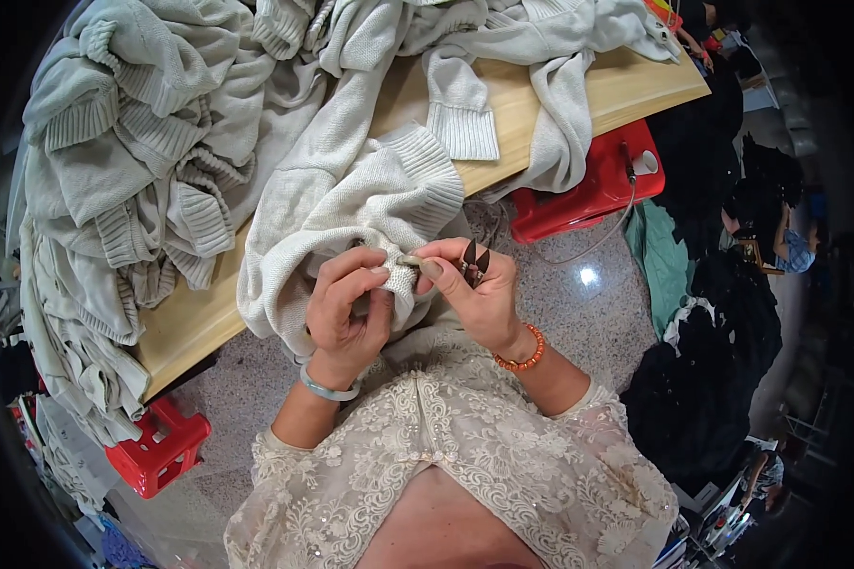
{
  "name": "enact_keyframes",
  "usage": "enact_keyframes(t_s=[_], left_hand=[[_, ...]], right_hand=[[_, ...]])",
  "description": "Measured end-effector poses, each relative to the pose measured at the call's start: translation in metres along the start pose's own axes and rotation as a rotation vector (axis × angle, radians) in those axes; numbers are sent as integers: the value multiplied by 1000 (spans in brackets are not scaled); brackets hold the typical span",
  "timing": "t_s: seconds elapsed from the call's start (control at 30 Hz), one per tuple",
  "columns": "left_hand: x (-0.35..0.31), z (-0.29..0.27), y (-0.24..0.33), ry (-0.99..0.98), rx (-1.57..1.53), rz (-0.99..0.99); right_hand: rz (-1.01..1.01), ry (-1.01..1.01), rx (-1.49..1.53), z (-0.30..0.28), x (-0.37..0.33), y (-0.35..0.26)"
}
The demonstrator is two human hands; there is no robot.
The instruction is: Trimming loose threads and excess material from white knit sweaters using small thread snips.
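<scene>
Left hand: my left hand (349,302) is closed, pinching a fold of the pale knit sweater (351,204) between thumb and fingers.
Right hand: my right hand (474,289) grips small dark snips (474,262) in its palm and pinches the same fold with thumb and forefinger.
Sweater: it hangs off the near edge of the tabletop (626,85) toward my lap.
Pile: more pale sweaters (133,142) are heaped over the tabletop's left end.
Floor: red stools (593,190) stand under the tabletop.
</scene>
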State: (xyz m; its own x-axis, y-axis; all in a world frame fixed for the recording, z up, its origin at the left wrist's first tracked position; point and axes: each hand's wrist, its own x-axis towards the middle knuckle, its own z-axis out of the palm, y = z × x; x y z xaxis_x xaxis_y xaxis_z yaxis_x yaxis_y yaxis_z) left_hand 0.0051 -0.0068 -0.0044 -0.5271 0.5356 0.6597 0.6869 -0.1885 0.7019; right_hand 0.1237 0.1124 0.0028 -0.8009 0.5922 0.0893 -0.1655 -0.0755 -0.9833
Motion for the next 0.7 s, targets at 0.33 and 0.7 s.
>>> enact_keyframes(t_s=[0.33,0.7], left_hand=[[-3,1,-6,-3,-30,-49],[3,9,-1,19,-49,-92]], right_hand=[[-208,7,-350,4,-1,-14],[-119,86,-291,12,8,-17]])
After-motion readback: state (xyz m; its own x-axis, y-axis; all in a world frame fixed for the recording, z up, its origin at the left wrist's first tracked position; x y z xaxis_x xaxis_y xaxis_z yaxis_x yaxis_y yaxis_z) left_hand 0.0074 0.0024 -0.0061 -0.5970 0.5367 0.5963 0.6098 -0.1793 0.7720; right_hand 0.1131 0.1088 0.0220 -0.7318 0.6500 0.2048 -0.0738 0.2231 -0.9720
